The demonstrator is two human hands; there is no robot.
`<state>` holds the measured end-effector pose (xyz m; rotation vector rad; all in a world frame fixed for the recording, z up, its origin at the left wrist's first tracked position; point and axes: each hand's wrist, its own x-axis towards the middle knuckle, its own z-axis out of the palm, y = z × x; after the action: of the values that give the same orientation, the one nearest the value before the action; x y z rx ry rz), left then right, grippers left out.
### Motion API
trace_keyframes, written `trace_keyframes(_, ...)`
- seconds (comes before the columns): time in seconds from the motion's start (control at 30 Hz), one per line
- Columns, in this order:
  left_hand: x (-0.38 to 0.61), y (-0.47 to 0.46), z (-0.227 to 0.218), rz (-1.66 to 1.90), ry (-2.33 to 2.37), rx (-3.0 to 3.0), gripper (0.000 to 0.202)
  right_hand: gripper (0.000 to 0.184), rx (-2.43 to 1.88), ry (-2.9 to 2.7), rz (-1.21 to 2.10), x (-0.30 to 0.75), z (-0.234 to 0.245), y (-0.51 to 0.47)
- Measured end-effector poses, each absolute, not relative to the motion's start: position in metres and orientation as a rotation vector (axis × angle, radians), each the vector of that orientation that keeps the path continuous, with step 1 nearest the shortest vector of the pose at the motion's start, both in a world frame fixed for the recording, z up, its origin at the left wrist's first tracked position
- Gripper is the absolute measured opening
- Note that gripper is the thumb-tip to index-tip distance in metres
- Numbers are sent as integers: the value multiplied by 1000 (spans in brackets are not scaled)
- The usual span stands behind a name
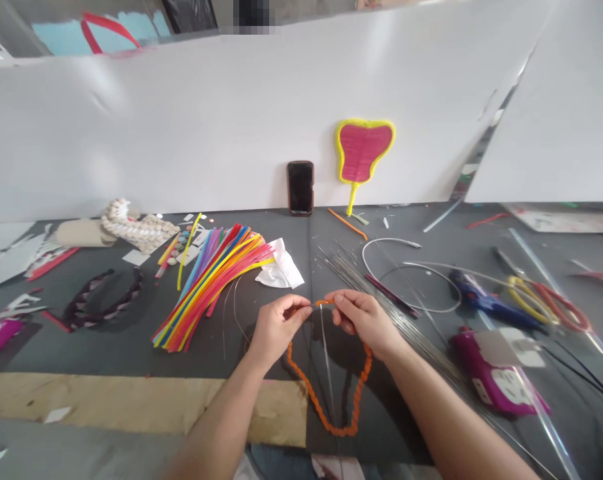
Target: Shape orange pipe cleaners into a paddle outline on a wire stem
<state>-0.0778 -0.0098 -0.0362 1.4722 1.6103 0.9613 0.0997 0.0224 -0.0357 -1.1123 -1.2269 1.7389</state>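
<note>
**Delicate pinch at the centre of the frame!**

Here at lower centre, the fuzzy orange loop (341, 432) is dipping toward the bottom edge, its top being pinched from both sides. The left hand (278, 325) is holding it narrowly between thumb and finger; the right hand (364, 317) is pinching just beside, with a scrap of orange showing in between. A thin silvery strand (326, 350) is running down from that spot through the loop's middle, and whether it's fastened there, I can't tell.

So where's the danger lurking? Those grips are looking tiny: one slackening finger could be letting the top slip apart, while a hard tug could be bending the loop out of shape. And at centre right, loose wires (401, 323) are lying across the bench (116, 347) near the right forearm, possibly waiting to snag a careless sweep.
</note>
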Motion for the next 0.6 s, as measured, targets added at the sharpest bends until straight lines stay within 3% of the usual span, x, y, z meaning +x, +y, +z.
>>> trace_keyframes(0.23,-80,-12,-35,819,1669,1908,18,34,-1135,-1304,1733,100,-37,23)
trace_keyframes(0.43,-79,-13,-34,849,1661,1918,19,33,-1142,-1398,1701,99,-43,21)
trace_keyframes(0.6,-83,-8,-37,946,1647,1607,14,34,-1256,-1573,1227,106,-39,30)
